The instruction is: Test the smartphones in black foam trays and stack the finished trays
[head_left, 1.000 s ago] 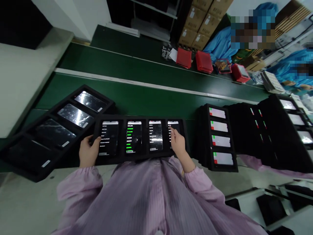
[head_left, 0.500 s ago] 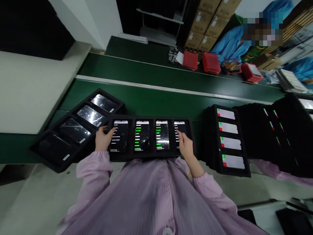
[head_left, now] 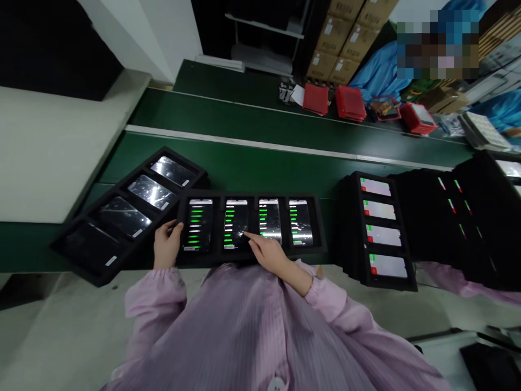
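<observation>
Green bench (head_left: 252, 163), second phone from left (head_left: 234, 221) under right fingers (head_left: 253, 237), perhaps touching

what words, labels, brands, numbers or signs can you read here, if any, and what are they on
None can be read.
Phones in the middle tray: lines of green and white text, too small and blurred.
White stickers on the phones in the left tray: too small.
Green and red blocks on the screens in the right tray: no legible lettering.
Cartons: dark print and white labels, too blurred.
</observation>
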`<state>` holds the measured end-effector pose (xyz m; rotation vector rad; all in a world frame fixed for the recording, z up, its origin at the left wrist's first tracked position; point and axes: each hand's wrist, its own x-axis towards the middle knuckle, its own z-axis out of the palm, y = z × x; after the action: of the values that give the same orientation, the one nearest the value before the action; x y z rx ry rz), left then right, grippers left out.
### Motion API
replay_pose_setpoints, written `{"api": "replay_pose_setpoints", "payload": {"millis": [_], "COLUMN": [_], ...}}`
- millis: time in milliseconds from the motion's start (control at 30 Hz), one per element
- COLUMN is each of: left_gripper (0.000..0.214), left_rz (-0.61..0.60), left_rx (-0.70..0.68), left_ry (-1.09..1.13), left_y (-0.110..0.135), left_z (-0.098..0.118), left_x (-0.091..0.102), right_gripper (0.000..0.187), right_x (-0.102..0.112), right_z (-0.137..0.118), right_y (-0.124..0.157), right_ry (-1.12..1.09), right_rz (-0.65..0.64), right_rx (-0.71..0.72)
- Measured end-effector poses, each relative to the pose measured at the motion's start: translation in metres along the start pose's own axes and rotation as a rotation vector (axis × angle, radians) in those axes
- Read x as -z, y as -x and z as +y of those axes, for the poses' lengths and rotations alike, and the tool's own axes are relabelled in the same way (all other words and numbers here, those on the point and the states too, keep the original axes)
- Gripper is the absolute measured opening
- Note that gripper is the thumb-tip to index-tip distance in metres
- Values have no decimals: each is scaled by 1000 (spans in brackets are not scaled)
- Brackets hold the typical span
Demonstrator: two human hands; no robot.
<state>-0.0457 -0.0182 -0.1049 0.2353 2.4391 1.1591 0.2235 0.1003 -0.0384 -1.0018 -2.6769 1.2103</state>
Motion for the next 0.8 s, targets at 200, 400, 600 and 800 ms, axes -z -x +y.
{"api": "replay_pose_setpoints", "payload": {"millis": [200, 400, 600, 800], "left_gripper": [41, 35, 42, 43], "left_rz": [60, 91, 16, 5], "left_rx": [-75, -91, -46, -47], "left_ry": [-38, -71, -78, -151], "left_y": [1, -1, -10, -21], "left_z": [-5, 0, 2, 9], "left_x": [-3, -3, -8, -13], "right_gripper": [28, 24, 32, 24], "right_x": [-2, -2, -3, 15], "right_z": [-6, -12, -1, 29], "right_y": [-18, -40, -44, -12], "right_ry": [40, 82, 16, -92], "right_rz": [-2, -23, 74, 246], "right_rx": [-20, -43, -26, -25]}}
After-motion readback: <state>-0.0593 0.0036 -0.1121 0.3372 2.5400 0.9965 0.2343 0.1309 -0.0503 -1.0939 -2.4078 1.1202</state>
